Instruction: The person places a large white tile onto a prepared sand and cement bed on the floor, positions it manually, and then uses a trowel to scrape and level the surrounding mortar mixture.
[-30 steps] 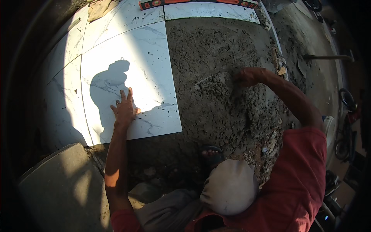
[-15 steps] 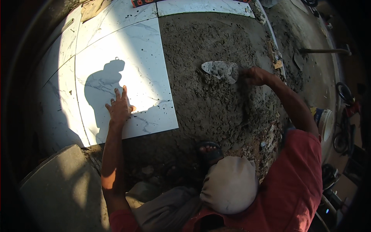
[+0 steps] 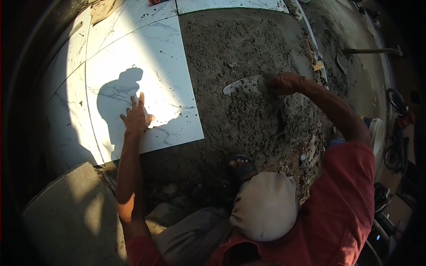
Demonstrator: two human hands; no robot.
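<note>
With fingers spread, my left hand rests flat on a large white marble-patterned tile. My shadow falls across that tile. My right hand is closed round the handle of a trowel, most of the handle hidden in the grip. The trowel's pale, mortar-smeared blade points left and lies low over the wet grey mortar bed, its lower edge partly covered by lumps of mortar.
More white tiles border the mortar at the far side and left. A concrete slab sits at the lower left. My sandalled foot is at the mortar's near edge. A white bucket and a second handled tool are at the right.
The trowel has shifted left and its blade sits lower in the mortar, tilted differently. My right hand moved slightly left with it, while my left hand stays on the tile.
</note>
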